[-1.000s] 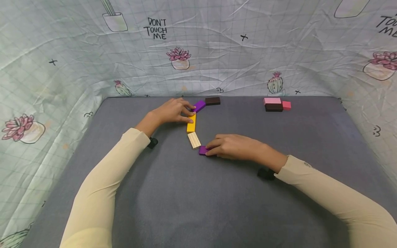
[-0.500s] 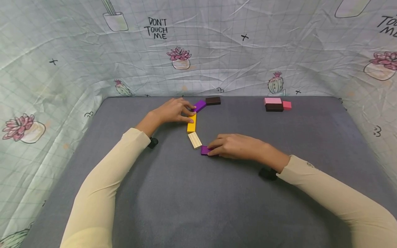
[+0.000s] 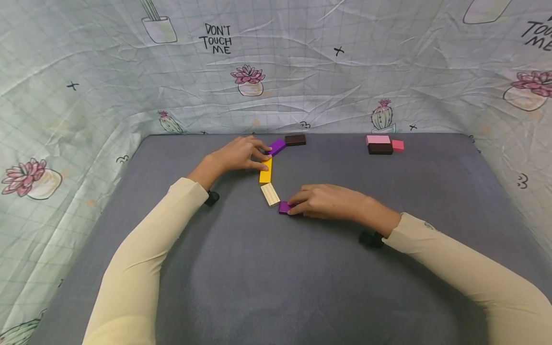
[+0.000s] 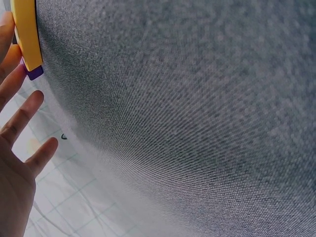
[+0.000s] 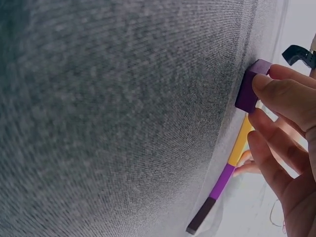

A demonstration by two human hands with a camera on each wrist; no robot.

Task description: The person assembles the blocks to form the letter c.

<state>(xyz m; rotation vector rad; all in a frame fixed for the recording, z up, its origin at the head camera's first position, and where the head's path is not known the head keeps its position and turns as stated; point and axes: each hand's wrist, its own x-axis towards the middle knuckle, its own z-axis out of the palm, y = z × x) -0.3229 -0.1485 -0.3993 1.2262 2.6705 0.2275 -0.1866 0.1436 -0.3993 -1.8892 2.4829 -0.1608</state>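
My right hand [image 3: 329,200] pinches a purple block [image 5: 246,91] between thumb and fingers, low over the table. That block's left end is close to the lower corner of a plain wooden block [image 3: 270,195]. My left hand [image 3: 241,153] rests fingertips on a yellow block [image 3: 265,175], its fingers extended. In the left wrist view, the fingers touch the side of the yellow block [image 4: 28,37] and the lower fingers are spread apart. Beyond the yellow block lie another purple block [image 3: 277,146] and a dark brown block [image 3: 295,140], forming a curved line with the others.
At the back right of the grey table [image 3: 276,278] stand a light pink block [image 3: 378,140], a dark brown block [image 3: 380,149] and a reddish-pink block [image 3: 398,145] in a group. A printed cloth [image 3: 297,72] hangs behind and along both sides.
My right hand has shifted slightly to the right with the purple block. My left hand stays in place on the yellow block.
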